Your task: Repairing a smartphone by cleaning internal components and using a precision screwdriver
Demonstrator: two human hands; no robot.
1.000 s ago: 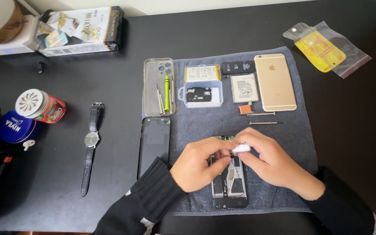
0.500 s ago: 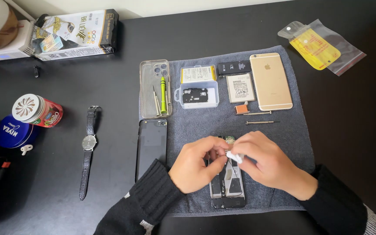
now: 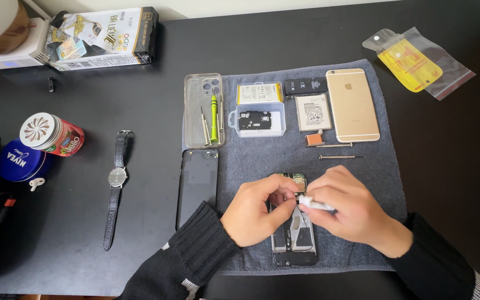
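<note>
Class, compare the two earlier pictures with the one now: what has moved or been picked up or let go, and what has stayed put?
Very little changed. Both hands stay together over the opened phone on the grey cloth; the right hand keeps its pinch on the small white piece, and the left hand stays at the phone's top edge. Nothing was let go. The gold phone, parts box and wristwatch lie unmoved.

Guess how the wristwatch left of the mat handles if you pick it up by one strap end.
The wristwatch would likely go floppy: its dark strap looks thin and lies flat, stretched out on the table. The round case in the middle probably carries most of the weight, so it would swing. Unlikely to roll.
</note>
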